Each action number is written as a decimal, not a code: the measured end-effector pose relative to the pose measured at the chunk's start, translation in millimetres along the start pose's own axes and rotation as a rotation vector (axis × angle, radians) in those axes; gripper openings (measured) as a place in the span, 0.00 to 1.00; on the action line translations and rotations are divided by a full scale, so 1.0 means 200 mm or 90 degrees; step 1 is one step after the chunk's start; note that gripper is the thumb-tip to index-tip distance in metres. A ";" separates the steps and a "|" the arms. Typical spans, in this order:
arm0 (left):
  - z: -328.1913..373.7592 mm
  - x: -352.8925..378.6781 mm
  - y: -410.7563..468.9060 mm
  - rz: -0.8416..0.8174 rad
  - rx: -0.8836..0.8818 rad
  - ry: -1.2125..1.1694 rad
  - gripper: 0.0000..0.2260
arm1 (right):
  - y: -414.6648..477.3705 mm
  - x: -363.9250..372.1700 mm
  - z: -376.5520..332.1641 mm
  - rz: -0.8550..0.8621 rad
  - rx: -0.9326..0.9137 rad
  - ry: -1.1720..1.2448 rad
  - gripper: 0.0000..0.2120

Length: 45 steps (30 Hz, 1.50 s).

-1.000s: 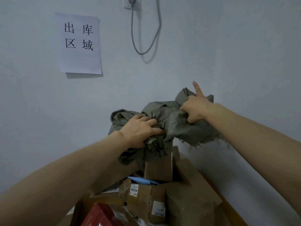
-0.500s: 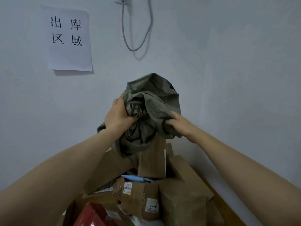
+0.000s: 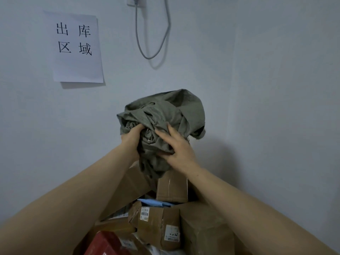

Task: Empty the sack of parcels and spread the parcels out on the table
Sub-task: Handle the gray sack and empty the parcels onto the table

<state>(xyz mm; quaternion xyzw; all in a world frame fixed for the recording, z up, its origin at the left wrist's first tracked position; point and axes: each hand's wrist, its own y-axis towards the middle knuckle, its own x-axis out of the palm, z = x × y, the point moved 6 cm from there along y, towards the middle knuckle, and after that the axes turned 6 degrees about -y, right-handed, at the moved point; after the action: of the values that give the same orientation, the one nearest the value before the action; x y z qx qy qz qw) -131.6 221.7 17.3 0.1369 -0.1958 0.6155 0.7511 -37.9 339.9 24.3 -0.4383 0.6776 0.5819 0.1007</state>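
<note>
Wall [image 3: 276, 70] behind, 2 hands [image 3: 131, 139] [image 3: 179, 144] around sack [image 3: 165, 111]

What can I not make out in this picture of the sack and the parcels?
Head view:
Inside of the sack: its bunched folds hide whether it is empty.
Fingertips of the left hand: buried in the folds.
The table: covered by the parcel pile.
Print on the label of a brown parcel: too small and blurred.
The red parcel: cut off by the bottom edge.
</note>
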 end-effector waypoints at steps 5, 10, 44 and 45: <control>-0.01 0.15 -0.14 -0.202 -0.135 0.088 0.28 | 0.00 -0.05 0.03 0.156 -0.032 -0.069 0.31; -0.04 0.18 -0.16 -0.212 -0.163 0.145 0.28 | -0.03 -0.03 -0.04 0.270 -0.185 -0.180 0.25; 0.18 -0.12 -0.01 -0.163 -0.003 0.147 0.43 | -0.11 -0.46 0.72 0.124 0.547 0.275 0.20; 0.18 -0.11 0.01 -0.173 -0.011 0.124 0.44 | -0.12 -0.44 0.71 0.109 0.553 0.271 0.19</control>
<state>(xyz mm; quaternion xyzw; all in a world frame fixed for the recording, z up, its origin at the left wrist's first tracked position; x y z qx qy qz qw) -141.5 186.2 38.0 0.0952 -0.1070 0.5169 0.8440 -21.7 506.8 21.3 -0.4079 0.8968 0.1490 0.0854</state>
